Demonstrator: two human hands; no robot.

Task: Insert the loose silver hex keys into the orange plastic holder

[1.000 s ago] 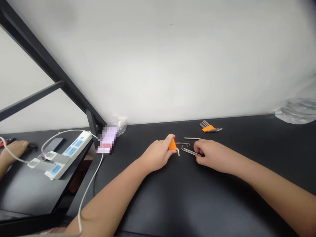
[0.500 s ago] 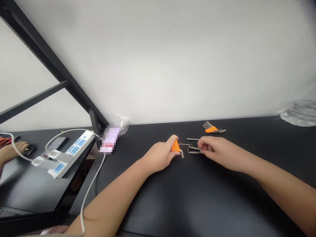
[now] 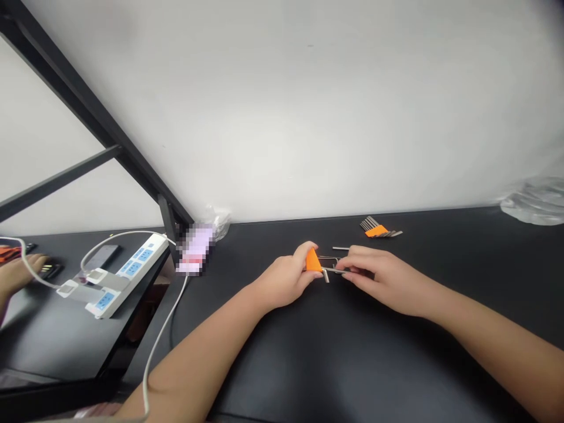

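Note:
My left hand (image 3: pixel 286 276) is closed around an orange hex key holder (image 3: pixel 313 262), with L-shaped hex keys sticking out of its right side. Thumb and fingers of my right hand (image 3: pixel 374 270) pinch a hex key (image 3: pixel 330 270) whose tip reaches the holder's right edge; whether it has entered a slot I cannot tell. Another hex key (image 3: pixel 341 248) lies on the table just beyond my right fingers, partly covered by them. Farther back rests a second orange holder (image 3: pixel 376 232) filled with several hex keys.
A phone with a blurred screen (image 3: pixel 196 249) leans by the black frame post at left. The white power strip (image 3: pixel 127 273) and its cable lie on the neighbouring table, where another person's hand (image 3: pixel 22 270) rests. Clear plastic wrap (image 3: pixel 535 201) sits at the back right.
My right hand has moved left with the hex key, bringing its tip up to the orange holder. My left hand has stayed nearly still.

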